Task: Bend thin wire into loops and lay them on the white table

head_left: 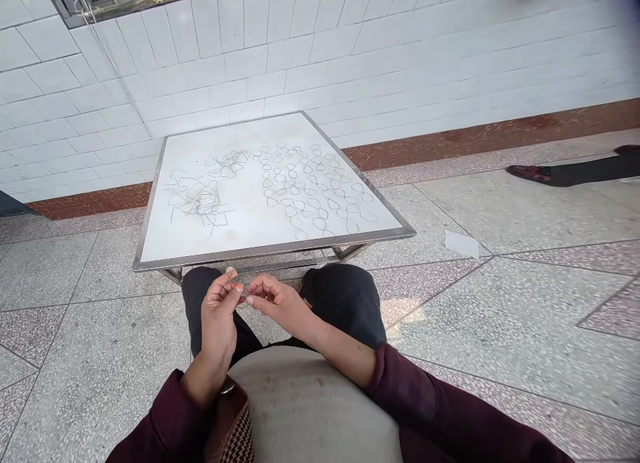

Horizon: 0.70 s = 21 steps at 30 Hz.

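Nearest us, above a pale lap and dark knees, we see the left hand (pixel 219 311) and right hand (pixel 274 301) pinching a thin wire piece (pixel 243 292) between their fingertips, just before a low metal-framed table (pixel 150 239) strewn with bent wire loops (pixel 313 186).

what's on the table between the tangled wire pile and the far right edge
Head view: between the tangled wire pile and the table's right edge lie rows of small bent wire loops, spread flat on the white top.
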Available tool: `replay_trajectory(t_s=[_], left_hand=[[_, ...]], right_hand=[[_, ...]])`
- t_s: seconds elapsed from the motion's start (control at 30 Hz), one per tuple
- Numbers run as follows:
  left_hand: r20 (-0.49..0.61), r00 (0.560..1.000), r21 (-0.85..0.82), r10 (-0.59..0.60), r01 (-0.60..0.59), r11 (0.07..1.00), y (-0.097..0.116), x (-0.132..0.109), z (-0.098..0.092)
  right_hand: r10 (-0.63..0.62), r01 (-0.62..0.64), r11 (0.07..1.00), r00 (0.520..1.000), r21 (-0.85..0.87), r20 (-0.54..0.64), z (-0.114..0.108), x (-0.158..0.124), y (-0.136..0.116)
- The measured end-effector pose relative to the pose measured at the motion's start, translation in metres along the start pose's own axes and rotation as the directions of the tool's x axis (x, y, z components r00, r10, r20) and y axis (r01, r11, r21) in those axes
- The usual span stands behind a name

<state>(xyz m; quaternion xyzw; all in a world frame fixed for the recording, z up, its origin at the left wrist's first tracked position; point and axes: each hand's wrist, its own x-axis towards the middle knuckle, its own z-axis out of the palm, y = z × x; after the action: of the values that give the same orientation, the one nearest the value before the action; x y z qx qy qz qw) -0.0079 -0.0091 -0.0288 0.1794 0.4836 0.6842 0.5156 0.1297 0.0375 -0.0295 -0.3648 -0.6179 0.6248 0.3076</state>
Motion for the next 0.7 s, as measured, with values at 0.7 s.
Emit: replay_trajectory(t_s=[0.7], left_hand=[[0.304,0.947,-0.131,-0.100,0.146,0.981,0.005,0.002,0.001]], right_hand=[[0.287,-0.440,0.654,0.897,0.616,0.337,0.011,-0.007,-0.014]])
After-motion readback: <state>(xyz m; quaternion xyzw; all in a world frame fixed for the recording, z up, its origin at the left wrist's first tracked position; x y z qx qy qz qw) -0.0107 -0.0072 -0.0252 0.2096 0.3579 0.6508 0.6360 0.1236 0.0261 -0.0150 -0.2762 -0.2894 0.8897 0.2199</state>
